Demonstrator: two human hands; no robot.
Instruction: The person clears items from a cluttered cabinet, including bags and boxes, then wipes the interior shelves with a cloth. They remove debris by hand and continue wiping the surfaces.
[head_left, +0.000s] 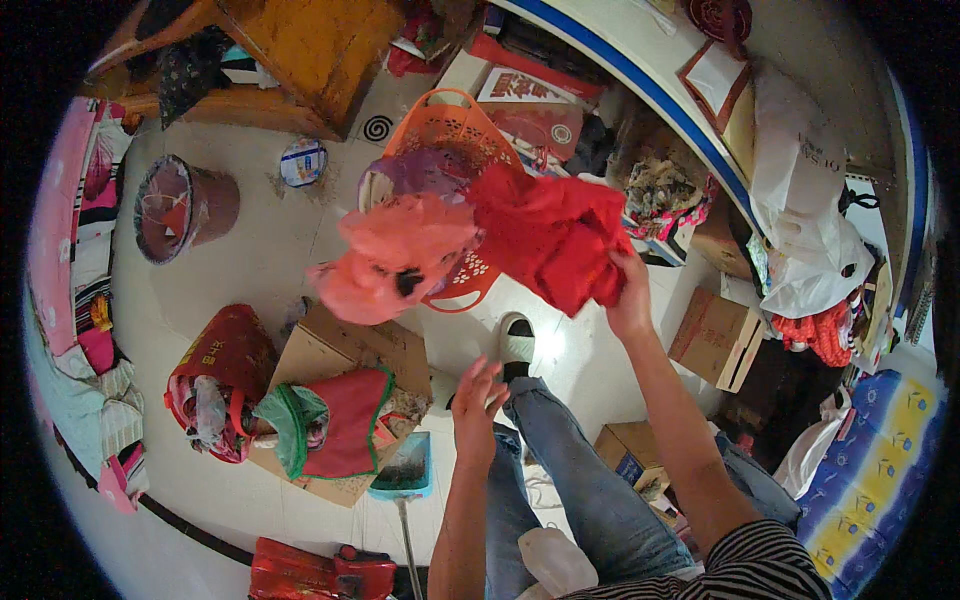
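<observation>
My right hand (628, 292) grips the edge of a bright red cloth (551, 232). The cloth spreads leftward, overlapping an orange perforated plastic basket (454, 124) on the floor. Heaped over the basket are a coral-pink crumpled cloth or bag (397, 240) with a dark patch and a purple cloth (431, 169). These cover most of the basket's inside. Below the basket, my left hand (478, 401) is raised in front of my legs, fingers parted and holding nothing.
On the left stands a lined waste bin (214, 206). A red bag (232, 345) and a cardboard box (322, 341) bearing a red-and-green bag (345, 424) sit lower down. Nearby is a blue dustpan (405, 461). Another carton (712, 337) stands at right, beneath cluttered shelving.
</observation>
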